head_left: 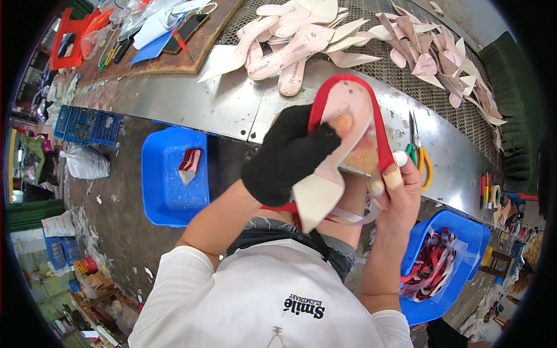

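My left hand (pixel 287 152), in a black glove with the thumb tip bare, is closed around a pale pink insole (pixel 348 97), its thumb pressing on the upper face. The insole's angular cream end (pixel 318 196) points down toward my lap. A red strip (pixel 380 130) runs round the insole's rounded end and down its right side. My right hand (pixel 402 194), with covers on some fingertips, pinches that strip at the lower right, apart from the insole. More of the strip hangs below, partly hidden by the left hand and the insole.
A pile of insoles (pixel 293 49) lies on the mesh-topped bench, with more at its right. Scissors (pixel 427 165) rest near the bench's front edge. One blue bin (pixel 152 174) holds a small red-and-white bundle; another blue bin (pixel 476 235) holds red strips. A wooden board (pixel 130 66) carries tools.
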The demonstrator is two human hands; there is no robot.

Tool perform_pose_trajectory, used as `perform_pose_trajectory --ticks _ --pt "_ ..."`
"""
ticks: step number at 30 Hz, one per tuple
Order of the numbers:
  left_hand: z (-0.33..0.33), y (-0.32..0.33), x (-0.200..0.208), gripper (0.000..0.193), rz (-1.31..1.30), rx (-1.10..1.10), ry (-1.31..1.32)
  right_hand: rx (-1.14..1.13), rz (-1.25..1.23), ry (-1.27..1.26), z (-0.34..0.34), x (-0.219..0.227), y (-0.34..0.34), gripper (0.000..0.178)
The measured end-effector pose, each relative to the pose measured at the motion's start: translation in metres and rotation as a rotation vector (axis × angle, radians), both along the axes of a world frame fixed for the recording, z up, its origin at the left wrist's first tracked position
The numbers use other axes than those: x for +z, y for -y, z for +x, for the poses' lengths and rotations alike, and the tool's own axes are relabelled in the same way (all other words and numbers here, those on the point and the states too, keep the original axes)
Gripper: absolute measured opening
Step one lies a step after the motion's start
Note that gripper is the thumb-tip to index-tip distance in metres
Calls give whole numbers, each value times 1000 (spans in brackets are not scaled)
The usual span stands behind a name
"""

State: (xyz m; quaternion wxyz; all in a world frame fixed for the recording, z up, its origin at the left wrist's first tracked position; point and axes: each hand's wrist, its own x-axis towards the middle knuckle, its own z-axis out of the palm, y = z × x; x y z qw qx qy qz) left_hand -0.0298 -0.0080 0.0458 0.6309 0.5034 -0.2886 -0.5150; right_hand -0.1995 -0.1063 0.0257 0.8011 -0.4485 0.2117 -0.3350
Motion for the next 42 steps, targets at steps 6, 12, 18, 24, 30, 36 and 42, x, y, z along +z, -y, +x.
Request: perform_pose_trajectory --ticks 6,12,18,24,30,36,42 --pt "-24 16 -11 39 -135 374 24 -179 -423 -292 20 3 -15 12" --pt "-33 22 -15 40 -158 510 27 -229 -701 -402 26 3 -8 19" --pt "-27 20 -17 44 -109 466 1 -343 -774 -459 29 -4 1 19" --pt "-3 34 -21 45 -74 353 152 -129 -1093 -389 28 3 14 15" --pt "23 37 -23 48 41 -145 415 -73 -858 -304 35 -1 21 12" --pt "8 7 -37 42 -40 -57 -84 347 -443 -225 21 14 37 34" --pt "13 8 -35 38 -84 -15 -129 223 -876 -513 3 8 48 22"
